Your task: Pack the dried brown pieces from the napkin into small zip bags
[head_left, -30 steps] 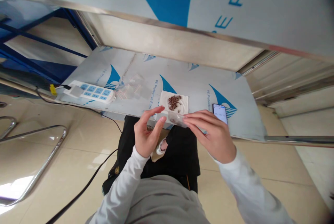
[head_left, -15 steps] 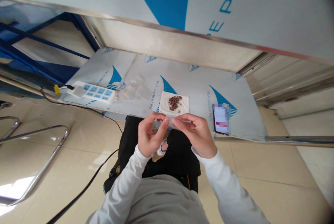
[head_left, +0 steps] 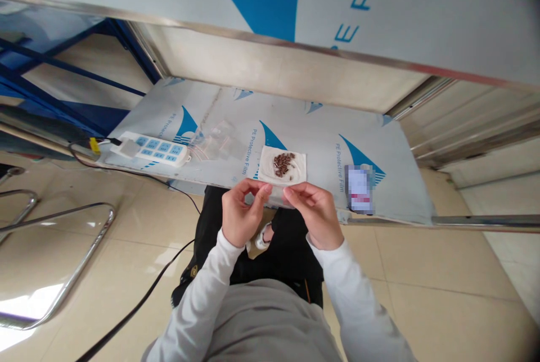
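While both hands meet at the near edge of the table (head_left: 320, 131), a small clear plastic bag (head_left: 277, 197) spans the gap between them, as the head view shows. The left hand (head_left: 243, 213) and the right hand (head_left: 317, 213) each pinch it between thumb and fingers, at opposite ends; its contents, if any, cannot be made out. Just beyond lies a white square sheet (head_left: 299, 174) bearing a loose heap of small brown pieces (head_left: 282, 165). More clear plastic bags (head_left: 218, 136) lie to the left, beside a power strip (head_left: 164, 151); a phone (head_left: 360, 189) rests to the right. For good handling, the thin film is best held by its edges with light, even tension, since a hard pull could make it slip or stretch. Keeping the knuckles off the sheet should leave the heap undisturbed.
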Action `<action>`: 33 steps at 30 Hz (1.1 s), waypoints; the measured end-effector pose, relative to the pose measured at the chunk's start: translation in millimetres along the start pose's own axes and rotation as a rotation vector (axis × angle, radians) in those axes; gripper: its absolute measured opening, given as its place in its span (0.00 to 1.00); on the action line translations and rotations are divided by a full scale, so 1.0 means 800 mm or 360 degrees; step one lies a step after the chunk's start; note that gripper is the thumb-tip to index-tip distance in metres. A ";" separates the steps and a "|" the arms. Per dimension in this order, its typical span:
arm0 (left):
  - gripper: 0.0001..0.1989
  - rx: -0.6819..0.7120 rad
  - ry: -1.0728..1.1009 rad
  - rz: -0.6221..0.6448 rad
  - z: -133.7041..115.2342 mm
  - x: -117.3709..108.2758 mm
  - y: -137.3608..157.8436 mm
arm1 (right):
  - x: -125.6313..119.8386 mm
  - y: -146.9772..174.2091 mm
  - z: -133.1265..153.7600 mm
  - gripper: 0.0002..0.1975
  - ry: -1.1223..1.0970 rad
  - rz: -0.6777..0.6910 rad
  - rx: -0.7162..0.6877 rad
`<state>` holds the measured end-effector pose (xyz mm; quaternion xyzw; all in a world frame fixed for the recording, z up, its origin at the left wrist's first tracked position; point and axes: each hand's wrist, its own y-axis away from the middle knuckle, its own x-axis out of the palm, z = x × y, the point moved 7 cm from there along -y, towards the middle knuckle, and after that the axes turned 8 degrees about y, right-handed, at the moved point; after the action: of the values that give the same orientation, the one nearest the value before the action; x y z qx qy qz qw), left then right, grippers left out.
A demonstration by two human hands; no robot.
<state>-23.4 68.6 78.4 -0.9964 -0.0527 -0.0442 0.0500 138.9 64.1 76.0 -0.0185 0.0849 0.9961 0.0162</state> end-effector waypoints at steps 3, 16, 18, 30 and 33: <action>0.10 -0.0152 0.0142 0.0082 0.007 0.006 -0.002 | -0.001 0.002 0.003 0.11 0.0105 -0.0022 -0.0054; 0.13 -0.0271 0.0161 0.0159 0.014 0.009 -0.003 | -0.007 0.011 -0.006 0.13 0.0063 -0.0039 0.0012; 0.13 -0.0346 0.0259 0.0232 0.017 0.015 -0.003 | -0.005 0.012 -0.006 0.12 0.0072 0.0019 -0.0016; 0.11 -0.0332 0.0170 0.0345 0.026 0.026 0.006 | 0.000 0.020 -0.021 0.12 0.0015 -0.0067 -0.0018; 0.12 -0.0400 0.0243 0.0327 0.035 0.026 0.005 | -0.006 0.021 -0.024 0.12 0.0001 -0.0136 -0.0019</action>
<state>-0.1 70.0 52.0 -0.9887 0.0593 -0.1207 -0.0669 143.9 44.5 59.7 -0.0224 0.0782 0.9950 0.0587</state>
